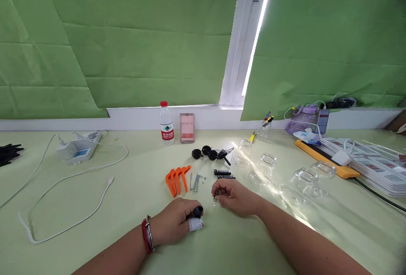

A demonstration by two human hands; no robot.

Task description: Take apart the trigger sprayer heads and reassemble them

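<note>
My left hand (173, 222), with white tape round the thumb, is closed round a black tubular part (198, 211) whose hollow end points up and right. A little to the right, my right hand (236, 197) pinches a small dark coil spring (215, 198) between thumb and fingertips, just above the table. Beyond the hands lie several orange curved levers (177, 178), metal screws (196, 182) with tiny nuts beside them, and black ridged pieces (223, 172), possibly with springs on them. Farther back is a group of black round-headed parts (209, 153), some with metal rods.
Upside-down drinking glasses (304, 178) stand to the right, with screwdrivers in a glass jar (264, 131) behind. A water bottle (167, 125) and an upright phone (187, 128) are at the back. On the left are a white power strip (84, 148) and a loose cable (79, 226).
</note>
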